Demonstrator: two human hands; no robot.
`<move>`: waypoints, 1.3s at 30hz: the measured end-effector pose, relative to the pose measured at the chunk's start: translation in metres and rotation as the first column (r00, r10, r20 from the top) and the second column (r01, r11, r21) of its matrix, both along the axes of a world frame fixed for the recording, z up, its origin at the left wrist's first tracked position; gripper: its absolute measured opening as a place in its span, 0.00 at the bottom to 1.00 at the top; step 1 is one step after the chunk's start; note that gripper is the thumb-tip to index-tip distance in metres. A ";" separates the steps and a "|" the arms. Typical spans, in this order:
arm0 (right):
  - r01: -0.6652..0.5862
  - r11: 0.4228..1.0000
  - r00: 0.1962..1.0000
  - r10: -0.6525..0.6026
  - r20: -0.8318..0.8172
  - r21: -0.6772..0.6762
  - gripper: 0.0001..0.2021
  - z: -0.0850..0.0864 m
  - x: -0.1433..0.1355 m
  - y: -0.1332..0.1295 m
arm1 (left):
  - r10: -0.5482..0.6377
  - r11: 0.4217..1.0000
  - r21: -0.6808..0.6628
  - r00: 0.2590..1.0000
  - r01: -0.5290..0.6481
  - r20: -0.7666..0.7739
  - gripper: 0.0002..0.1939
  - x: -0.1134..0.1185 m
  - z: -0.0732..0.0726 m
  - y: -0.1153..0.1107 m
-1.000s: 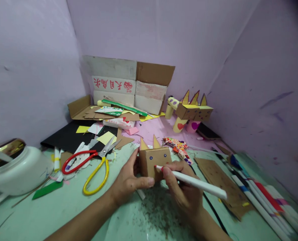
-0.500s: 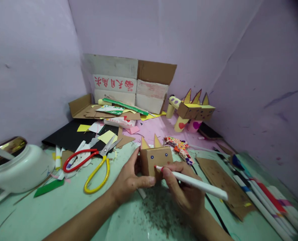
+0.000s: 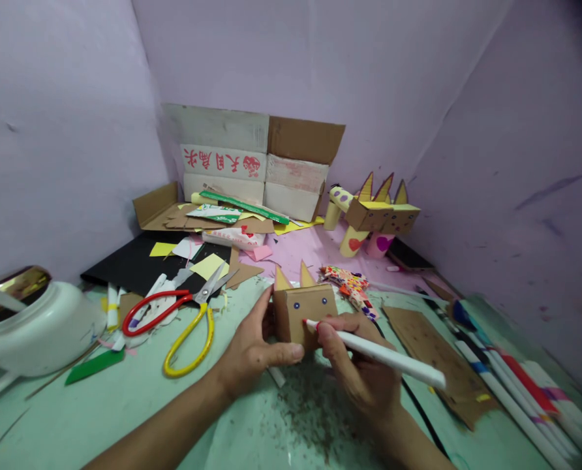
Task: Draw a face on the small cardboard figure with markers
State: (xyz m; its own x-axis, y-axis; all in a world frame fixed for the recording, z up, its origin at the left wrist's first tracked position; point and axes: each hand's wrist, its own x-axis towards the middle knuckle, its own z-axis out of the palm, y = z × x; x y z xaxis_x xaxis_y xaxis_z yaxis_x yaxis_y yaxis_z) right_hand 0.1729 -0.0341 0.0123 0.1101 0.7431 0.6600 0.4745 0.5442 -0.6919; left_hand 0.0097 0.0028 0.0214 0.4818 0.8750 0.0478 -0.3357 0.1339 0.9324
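Note:
A small cardboard box (image 3: 297, 320) with two pointed yellow ears and two blue-ringed eyes stands in front of me. My left hand (image 3: 256, 349) grips it from the left, thumb across the lower front and fingers behind its side. In my right hand (image 3: 362, 369) is a white marker pen (image 3: 386, 352), pinched near its red tip. That tip touches the front of the box below the eyes. Left of my left hand lie scissors (image 3: 205, 297) with one red and one yellow handle.
Several marker pens (image 3: 516, 405) and a cardboard piece (image 3: 435, 352) lie at right. A white pot (image 3: 51, 326) stands at left. Eared cardboard figures on paper tubes (image 3: 369, 215) stand at back right, near an opened carton (image 3: 291, 173). Paper scraps lie at back left.
The red pen tip has shifted very slightly to the right and up on the box front. Both hands keep their hold.

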 end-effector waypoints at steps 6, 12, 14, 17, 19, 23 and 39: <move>-0.002 1.000 0.993 0.001 -0.122 -0.005 0.05 0.003 0.001 -0.002 | -0.011 1.000 -0.001 1.000 0.011 0.007 0.44 0.000 0.001 0.000; 0.075 0.991 0.963 -0.044 -0.266 0.111 0.05 0.004 0.005 -0.005 | 0.001 1.000 0.021 1.000 -0.001 -0.003 0.44 -0.001 -0.006 0.001; 0.107 0.978 0.955 -0.052 -0.292 0.177 0.05 0.005 0.007 -0.004 | 0.010 1.000 0.027 1.000 -0.009 -0.021 0.44 -0.001 -0.007 0.001; 0.156 0.967 0.927 -0.074 -0.367 0.199 0.06 0.006 0.010 -0.002 | 0.022 0.999 0.023 1.000 -0.021 -0.018 0.45 -0.001 -0.008 0.001; 0.210 0.962 0.902 -0.123 -0.413 0.173 0.06 0.006 0.012 0.000 | 0.024 1.000 0.020 1.000 -0.024 -0.006 0.45 0.000 -0.007 0.001; 0.210 0.966 0.906 -0.133 -0.401 0.154 0.06 0.006 0.013 -0.001 | 0.023 1.000 0.003 0.999 -0.023 -0.021 0.46 0.000 -0.006 0.000; -0.008 1.000 1.000 0.007 0.026 0.018 0.04 0.002 0.003 -0.001 | 0.019 1.000 -0.002 1.000 -0.019 -0.010 0.50 0.001 -0.001 0.000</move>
